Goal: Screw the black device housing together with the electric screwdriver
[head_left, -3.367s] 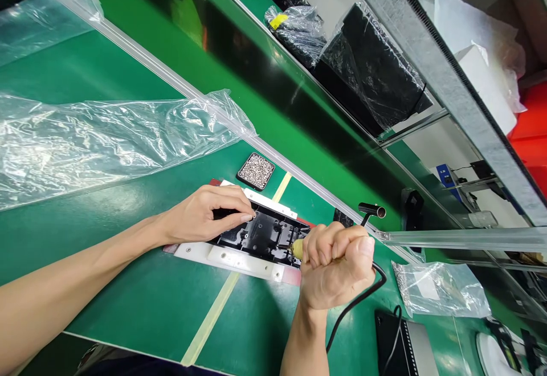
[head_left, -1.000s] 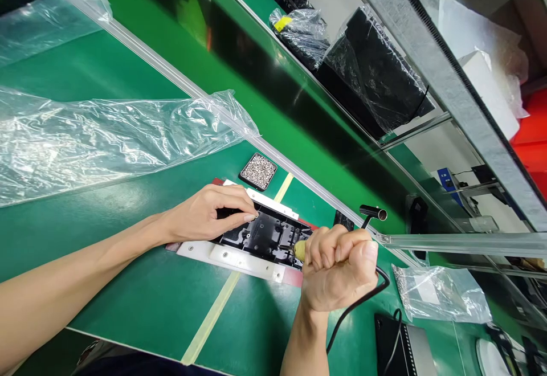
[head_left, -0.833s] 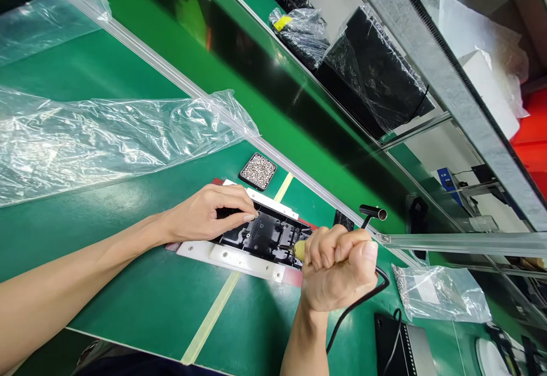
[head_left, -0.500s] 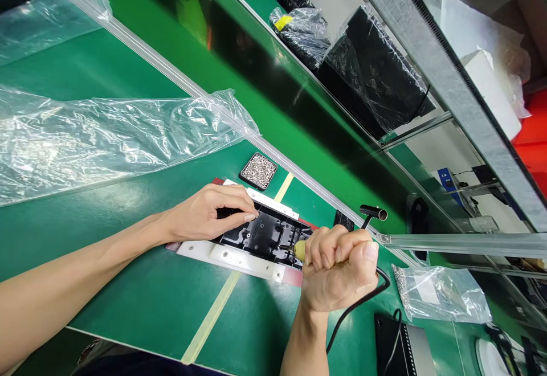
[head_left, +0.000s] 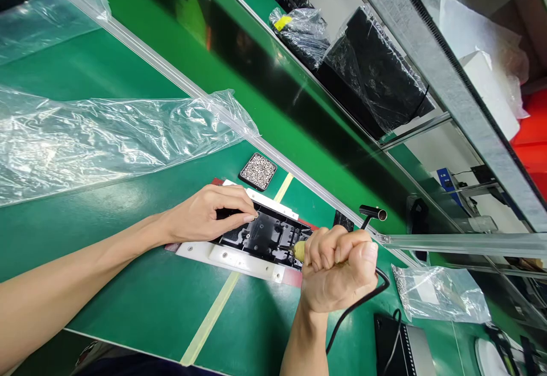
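A black plastic part (head_left: 265,236) lies in a white fixture (head_left: 231,257) on the green bench. My left hand (head_left: 205,215) presses down on the part's left end, thumb and fingers pinched on its edge. My right hand (head_left: 337,268) is clenched around a corded electric screwdriver (head_left: 298,250); its yellowish nose and bit touch the part's right end. The black cable (head_left: 354,305) runs down from my fist.
A small black tray of screws (head_left: 258,171) sits just behind the fixture. A large clear plastic bag (head_left: 106,137) lies to the left, a smaller bag (head_left: 440,293) to the right. A black device (head_left: 397,344) sits at the lower right. Wrapped black items (head_left: 367,68) rest on the shelf.
Almost nothing differs. Both hands stay in place on the part and the screwdriver; the view has shifted very slightly.
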`<state>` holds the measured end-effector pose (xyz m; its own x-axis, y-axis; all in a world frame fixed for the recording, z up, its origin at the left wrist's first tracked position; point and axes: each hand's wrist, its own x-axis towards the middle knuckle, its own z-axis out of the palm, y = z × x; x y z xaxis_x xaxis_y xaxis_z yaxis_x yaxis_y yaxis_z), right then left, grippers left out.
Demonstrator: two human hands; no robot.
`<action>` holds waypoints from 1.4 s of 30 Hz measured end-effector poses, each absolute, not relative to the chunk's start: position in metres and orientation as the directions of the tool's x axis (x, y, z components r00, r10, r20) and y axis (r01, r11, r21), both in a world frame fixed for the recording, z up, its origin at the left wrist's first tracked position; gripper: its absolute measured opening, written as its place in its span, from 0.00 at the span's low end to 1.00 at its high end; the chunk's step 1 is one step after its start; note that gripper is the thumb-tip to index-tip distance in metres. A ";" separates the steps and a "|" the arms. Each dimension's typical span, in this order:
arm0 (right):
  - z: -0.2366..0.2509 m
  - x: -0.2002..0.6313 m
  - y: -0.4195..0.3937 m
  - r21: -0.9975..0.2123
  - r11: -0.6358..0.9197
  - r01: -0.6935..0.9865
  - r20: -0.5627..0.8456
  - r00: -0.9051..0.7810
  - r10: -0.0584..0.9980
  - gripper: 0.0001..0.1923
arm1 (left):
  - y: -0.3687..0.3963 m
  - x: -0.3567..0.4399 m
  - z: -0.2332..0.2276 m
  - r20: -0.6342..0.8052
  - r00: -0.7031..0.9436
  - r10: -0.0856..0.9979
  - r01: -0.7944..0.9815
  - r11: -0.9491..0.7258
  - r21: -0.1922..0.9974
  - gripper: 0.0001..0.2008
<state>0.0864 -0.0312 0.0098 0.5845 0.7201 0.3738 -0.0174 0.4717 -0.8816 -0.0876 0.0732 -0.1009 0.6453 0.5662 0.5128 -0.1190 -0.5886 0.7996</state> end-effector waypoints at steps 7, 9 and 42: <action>0.010 0.086 -0.031 -0.885 0.466 -0.015 0.371 0.582 0.723 0.27 | 0.074 -0.087 -0.101 0.517 0.647 0.561 -0.118 -0.595 0.795 0.07; 0.010 0.086 -0.031 -0.883 0.470 -0.022 0.371 0.582 0.724 0.27 | 0.074 -0.087 -0.100 0.520 0.646 0.559 -0.120 -0.598 0.792 0.07; 0.009 0.086 -0.031 -0.886 0.462 -0.035 0.357 0.584 0.729 0.27 | 0.073 -0.090 -0.102 0.504 0.654 0.564 -0.117 -0.583 0.804 0.08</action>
<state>0.0864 -0.0312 0.0090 0.5836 0.7294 0.3569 -0.0351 0.4617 -0.8863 -0.0896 0.0725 -0.1024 0.6540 0.5638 0.5045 -0.1174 -0.5831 0.8038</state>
